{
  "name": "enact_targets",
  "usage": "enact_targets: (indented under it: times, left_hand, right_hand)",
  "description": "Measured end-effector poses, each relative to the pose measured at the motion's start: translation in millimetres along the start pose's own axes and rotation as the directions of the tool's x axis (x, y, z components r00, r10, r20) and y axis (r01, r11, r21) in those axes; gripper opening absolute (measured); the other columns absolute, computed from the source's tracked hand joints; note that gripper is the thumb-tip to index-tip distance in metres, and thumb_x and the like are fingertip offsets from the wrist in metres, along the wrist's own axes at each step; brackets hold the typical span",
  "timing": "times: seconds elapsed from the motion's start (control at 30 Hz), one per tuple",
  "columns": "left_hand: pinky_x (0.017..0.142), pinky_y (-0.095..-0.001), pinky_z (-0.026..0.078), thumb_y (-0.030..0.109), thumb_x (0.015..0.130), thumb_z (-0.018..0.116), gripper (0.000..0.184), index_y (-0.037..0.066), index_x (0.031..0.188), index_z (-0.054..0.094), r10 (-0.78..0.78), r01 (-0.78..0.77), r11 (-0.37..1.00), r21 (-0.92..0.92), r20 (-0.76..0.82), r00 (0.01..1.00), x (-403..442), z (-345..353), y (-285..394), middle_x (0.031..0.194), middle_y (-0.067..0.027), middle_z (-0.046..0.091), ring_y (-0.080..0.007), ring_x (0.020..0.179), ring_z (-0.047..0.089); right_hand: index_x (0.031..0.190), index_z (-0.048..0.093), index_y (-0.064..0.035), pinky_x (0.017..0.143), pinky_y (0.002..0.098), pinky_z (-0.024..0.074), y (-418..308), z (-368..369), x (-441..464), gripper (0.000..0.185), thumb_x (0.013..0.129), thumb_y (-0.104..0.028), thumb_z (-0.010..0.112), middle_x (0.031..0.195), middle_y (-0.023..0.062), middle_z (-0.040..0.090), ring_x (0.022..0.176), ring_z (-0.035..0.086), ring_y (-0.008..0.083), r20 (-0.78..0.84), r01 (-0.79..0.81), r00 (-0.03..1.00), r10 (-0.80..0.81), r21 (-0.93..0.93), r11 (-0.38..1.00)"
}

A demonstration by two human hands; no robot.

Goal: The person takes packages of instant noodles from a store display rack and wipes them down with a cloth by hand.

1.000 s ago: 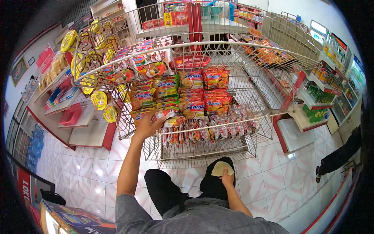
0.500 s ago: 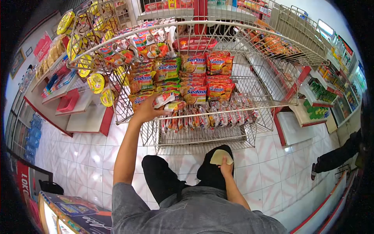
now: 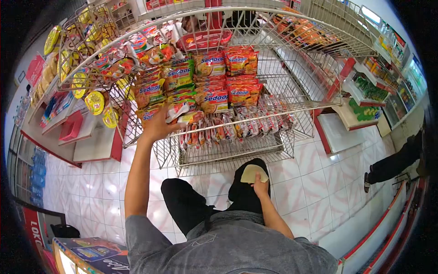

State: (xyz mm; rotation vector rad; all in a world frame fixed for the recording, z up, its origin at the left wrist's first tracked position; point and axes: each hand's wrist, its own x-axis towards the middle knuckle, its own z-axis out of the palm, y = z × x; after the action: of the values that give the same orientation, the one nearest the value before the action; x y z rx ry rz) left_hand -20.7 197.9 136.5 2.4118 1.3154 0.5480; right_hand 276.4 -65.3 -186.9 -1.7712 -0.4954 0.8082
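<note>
My left hand (image 3: 157,127) is at the wire rack (image 3: 228,122), over its left front corner, fingers apart and thumb stretched to the right. Just beyond the fingers lie white-and-red noodle packets (image 3: 179,109), and I cannot tell whether the fingertips touch them. Stacks of orange and green instant noodle packs (image 3: 214,98) stand behind. A row of small noodle packets (image 3: 246,122) fills the front strip of the rack. Resting on my right knee, my right hand (image 3: 260,186) is closed around a pale yellow cloth (image 3: 252,173).
Yellow-lidded cup noodles (image 3: 95,102) hang in wire holders at the left. White shelves (image 3: 98,146) with red edges stand at both sides. Another person's leg (image 3: 392,164) shows at the far right. Blue water bottles (image 3: 38,169) stand at the left wall.
My left hand has come away from the white-and-red packets, and its fingers have spread. My right hand still holds the cloth on my knee. The camera view has shifted a little.
</note>
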Motion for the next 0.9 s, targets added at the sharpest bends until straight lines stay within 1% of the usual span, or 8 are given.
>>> enact_targets:
  times: [0.1,0.17,0.27,0.33,0.5,0.67,0.73,0.9]
  left_hand:
    - [0.091,-0.0412,0.044,0.042,0.066,0.080,0.091,-0.001,0.134,0.036,0.008,-0.002,0.993,0.117,-0.052,0.999,-19.0,-30.4,39.8,0.117,-0.0240,0.054,-0.0350,0.109,0.054]
    - [0.091,-0.0391,0.045,0.039,0.068,0.079,0.086,0.001,0.133,0.039,0.356,-0.339,0.929,0.150,-0.102,0.929,-31.6,-53.3,59.3,0.121,-0.0217,0.053,-0.0326,0.110,0.054]
    - [0.090,-0.0351,0.045,0.036,0.073,0.077,0.069,0.000,0.125,0.050,0.466,-0.413,0.832,-0.371,0.064,0.882,-49.4,-112.1,126.2,0.124,-0.0178,0.055,-0.0250,0.112,0.056]
    - [0.082,-0.0298,0.048,0.030,0.080,0.071,0.048,-0.002,0.113,0.058,0.554,-0.562,0.704,-0.434,-0.161,0.817,-50.9,-140.0,155.4,0.108,-0.0141,0.063,-0.0186,0.095,0.062]
    - [0.064,-0.0242,0.047,0.019,0.091,0.057,0.023,-0.001,0.100,0.063,0.477,-0.652,0.744,-0.146,-0.568,0.671,15.7,-202.0,210.0,0.087,-0.0058,0.064,-0.0095,0.073,0.058]
    - [0.078,-0.0322,0.051,0.029,0.090,0.059,0.034,0.006,0.115,0.058,0.511,-0.488,0.855,0.175,-0.133,0.849,132.1,-217.1,199.2,0.110,-0.0100,0.060,-0.0182,0.090,0.059]
    - [0.088,-0.0378,0.049,0.028,0.086,0.063,0.038,0.007,0.117,0.057,0.172,-0.219,0.935,0.278,0.182,0.968,120.2,-214.0,222.0,0.117,-0.0115,0.058,-0.0228,0.100,0.059]
    - [0.079,-0.0359,0.051,0.032,0.083,0.067,0.036,0.003,0.103,0.060,0.120,-0.304,0.852,0.426,0.406,0.906,143.5,-208.8,178.3,0.095,-0.0098,0.065,-0.0197,0.089,0.062]
  right_hand:
    - [0.108,0.053,0.0073,0.044,0.0290,0.0508,-14.4,-1.5,-9.2,0.040,0.094,-0.030,0.049,0.088,0.0165,0.063,0.059,0.064,0.0201,-0.009,-0.004,1.000,0.004,-0.007,1.000]
    - [0.100,0.058,0.0051,0.043,0.0264,0.0492,-17.0,-0.8,-10.8,0.033,0.095,-0.026,0.047,0.076,0.0114,0.064,0.054,0.061,0.0166,-0.003,0.050,0.999,-0.050,0.012,0.999]
    - [0.099,0.058,0.0040,0.042,0.0258,0.0481,-17.0,1.5,-9.2,0.032,0.095,-0.026,0.047,0.073,0.0100,0.063,0.053,0.060,0.0155,0.027,0.099,0.995,-0.098,-0.025,0.995]
    - [0.104,0.058,0.0050,0.045,0.0296,0.0508,-15.8,1.1,-8.1,0.035,0.095,-0.027,0.049,0.084,0.0122,0.064,0.057,0.062,0.0189,0.080,0.068,0.994,-0.069,0.014,0.998]
    - [0.105,0.057,0.0055,0.042,0.0295,0.0501,-22.1,1.6,-11.4,0.032,0.094,-0.023,0.050,0.085,0.0142,0.064,0.057,0.063,0.0202,0.096,0.109,0.989,-0.116,0.079,0.991]
    - [0.113,0.052,0.0056,0.045,0.0314,0.0524,-10.0,-1.0,-7.8,0.036,0.094,-0.025,0.050,0.093,0.0162,0.063,0.061,0.064,0.0218,0.081,0.073,0.993,-0.086,0.155,0.985]
    - [0.116,0.050,0.0053,0.046,0.0324,0.0532,-2.7,-1.7,-2.5,0.038,0.094,-0.025,0.051,0.095,0.0173,0.062,0.063,0.065,0.0223,0.083,0.063,0.994,-0.077,0.164,0.985]
    - [0.107,0.052,0.0057,0.043,0.0302,0.0501,11.1,-3.4,7.0,0.030,0.095,-0.021,0.047,0.080,0.0146,0.063,0.056,0.063,0.0210,0.095,0.049,0.993,-0.069,0.192,0.980]
